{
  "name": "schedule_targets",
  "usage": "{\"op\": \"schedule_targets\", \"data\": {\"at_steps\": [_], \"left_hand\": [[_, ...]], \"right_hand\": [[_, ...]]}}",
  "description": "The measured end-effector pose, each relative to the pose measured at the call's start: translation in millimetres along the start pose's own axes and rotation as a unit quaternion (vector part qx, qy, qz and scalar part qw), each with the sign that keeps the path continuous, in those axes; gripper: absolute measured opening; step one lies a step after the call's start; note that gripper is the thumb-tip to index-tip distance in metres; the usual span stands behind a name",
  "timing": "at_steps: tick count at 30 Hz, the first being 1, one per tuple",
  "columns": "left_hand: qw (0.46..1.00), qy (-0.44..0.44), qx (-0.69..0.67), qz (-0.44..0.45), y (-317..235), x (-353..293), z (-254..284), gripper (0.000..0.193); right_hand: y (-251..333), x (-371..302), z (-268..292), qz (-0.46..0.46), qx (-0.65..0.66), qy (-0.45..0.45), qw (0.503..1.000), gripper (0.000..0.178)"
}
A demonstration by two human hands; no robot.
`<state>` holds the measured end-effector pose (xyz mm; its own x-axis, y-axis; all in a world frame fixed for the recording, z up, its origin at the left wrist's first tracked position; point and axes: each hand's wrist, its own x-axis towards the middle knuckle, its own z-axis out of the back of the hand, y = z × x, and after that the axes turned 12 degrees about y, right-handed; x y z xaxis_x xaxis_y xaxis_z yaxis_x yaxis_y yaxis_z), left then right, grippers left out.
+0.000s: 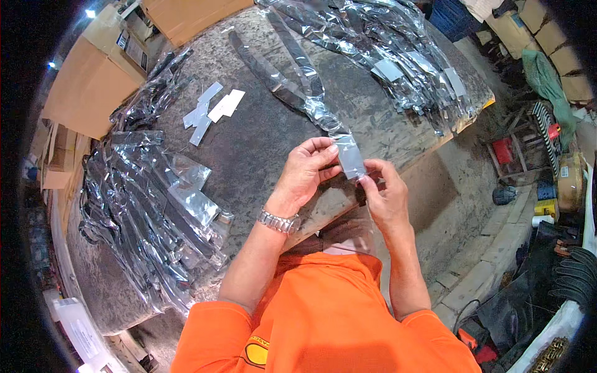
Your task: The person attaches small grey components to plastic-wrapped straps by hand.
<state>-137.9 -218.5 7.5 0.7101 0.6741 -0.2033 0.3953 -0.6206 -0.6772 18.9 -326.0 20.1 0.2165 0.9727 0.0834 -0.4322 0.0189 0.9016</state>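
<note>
A long dark strip in a clear plastic sleeve (283, 94) lies across the table, doubled into two lengths at its far end. Its near end rises to my hands, where a pale grey card (349, 156) shows through or against the film. My left hand (306, 169) pinches the card's left edge between thumb and fingers. At the lower corner, my right hand (387, 191) grips the sleeve's end with thumb and forefinger. Whether the card is fully inside the sleeve is hard to tell. Several loose white cards (225, 107) lie on the table, left of the strip.
Similar sleeved strips are heaped on the worn dark table (255, 143): one pile (143, 211) at left, another (379, 53) at far right with cards showing. Cardboard boxes (93, 81) stand at the far left. Beyond the table's right edge are a red-seated stool (502, 151) and floor clutter.
</note>
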Motion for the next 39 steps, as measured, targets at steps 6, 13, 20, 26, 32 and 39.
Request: {"op": "schedule_targets", "data": {"at_steps": [6, 13, 20, 26, 32, 39], "left_hand": [[0.980, -0.111, 0.155, -0.054, 6.7, 10.0, -13.5, 0.011], [0.968, -0.107, 0.198, -0.108, 21.3, -0.6, -23.8, 0.012], [0.995, -0.088, 0.001, -0.041, 8.1, 7.8, -16.2, 0.036], [0.995, -0.020, -0.057, -0.082, 12.8, 13.4, -25.0, 0.030], [0.999, 0.009, 0.033, -0.005, 13.1, 6.8, -26.4, 0.027], [0.998, -0.003, 0.069, 0.007, 12.7, 5.1, -33.7, 0.025]], "right_hand": [[2.3, 6.5, -3.9, 0.035, -0.053, 0.009, 0.998, 0.021], [-6.3, 7.7, 0.2, 0.077, -0.118, -0.029, 0.990, 0.020], [-4.9, -1.1, -4.3, 0.145, -0.141, -0.014, 0.979, 0.015], [18.4, 0.4, 1.5, 0.086, -0.112, 0.003, 0.990, 0.030], [5.7, 2.6, -2.8, 0.077, -0.071, -0.020, 0.994, 0.031], [3.7, 9.6, 0.1, 0.041, -0.074, -0.024, 0.996, 0.014]]}}
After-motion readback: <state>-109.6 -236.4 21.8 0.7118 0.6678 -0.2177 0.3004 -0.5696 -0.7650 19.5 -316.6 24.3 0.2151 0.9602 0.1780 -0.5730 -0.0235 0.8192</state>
